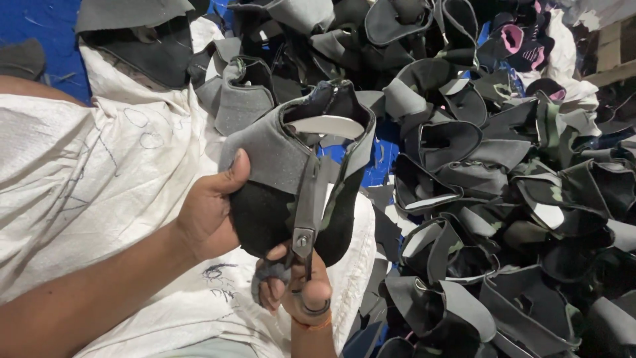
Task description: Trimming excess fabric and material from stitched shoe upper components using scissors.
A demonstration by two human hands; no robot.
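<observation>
- Here, left hand (pixel 212 215) clamped around a grey-and-black shoe upper (pixel 291 172), held up over a white sack (pixel 93 172).
- Right hand (pixel 298 292) closed on scissors (pixel 310 212), blades apparently inside the fabric.
- Risk: thumb near the cut line, likely nicked if the upper twists.
- Beyond: heaped uppers (pixel 503 199).

Blue floor sheet (pixel 40 26), white sack (pixel 99 166), shoe uppers (pixel 503 199)

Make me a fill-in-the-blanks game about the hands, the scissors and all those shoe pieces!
1. The right hand holds a pair of ____.
2. The left hand grips a grey and black shoe upper with its ____ on top.
3. The sack under the arm is ____ in colour.
4. The pile of shoe uppers lies on the person's ____ side.

Missing words: scissors; thumb; white; right
</observation>
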